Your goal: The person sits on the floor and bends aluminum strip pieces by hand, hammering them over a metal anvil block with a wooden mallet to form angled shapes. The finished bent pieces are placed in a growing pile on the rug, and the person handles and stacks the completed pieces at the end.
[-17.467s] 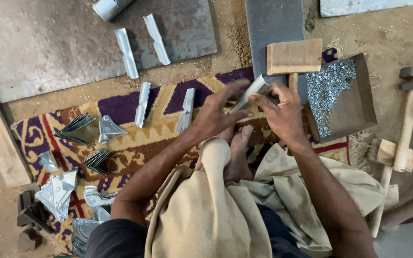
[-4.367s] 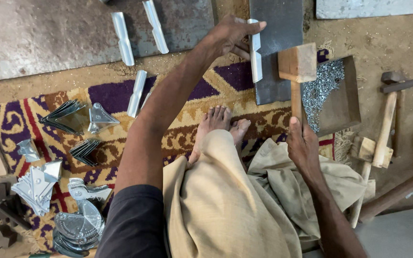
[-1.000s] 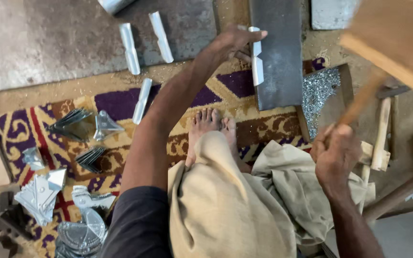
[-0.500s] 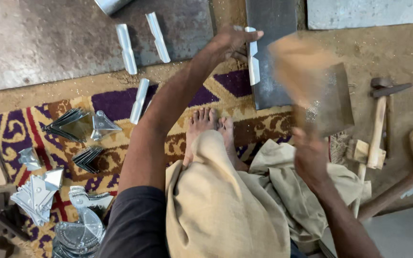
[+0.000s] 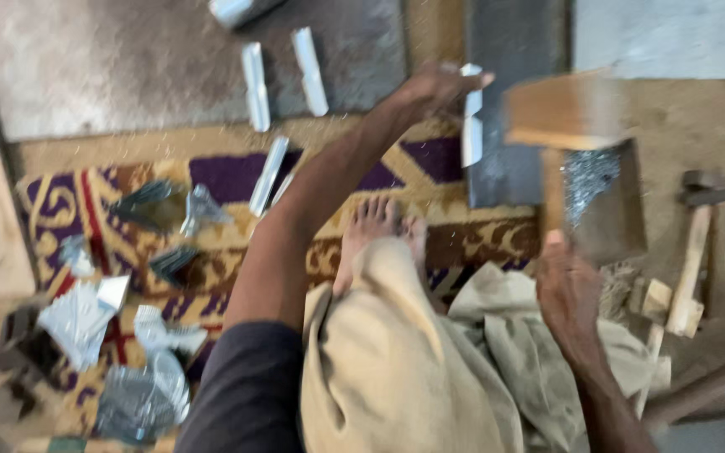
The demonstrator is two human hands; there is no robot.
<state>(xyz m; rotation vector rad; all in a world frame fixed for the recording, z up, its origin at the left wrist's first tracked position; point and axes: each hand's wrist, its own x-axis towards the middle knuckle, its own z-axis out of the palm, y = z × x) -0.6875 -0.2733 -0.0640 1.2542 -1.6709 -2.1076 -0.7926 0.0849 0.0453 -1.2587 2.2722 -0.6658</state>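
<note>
I see the left hand (image 5: pixel 434 88), upper centre of frame, pinning a folded metal strip (image 5: pixel 471 117) against the dark steel block (image 5: pixel 513 126). The right hand (image 5: pixel 568 289), lower right, is closed around the wooden mallet (image 5: pixel 564 113), whose head is blurred just right of the strip.

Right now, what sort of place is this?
Probably a floor-level sheet-metal workshop: a wooden mallet in the right hand, a folded metal strip held on a steel block, cut scraps on a rug.
</note>
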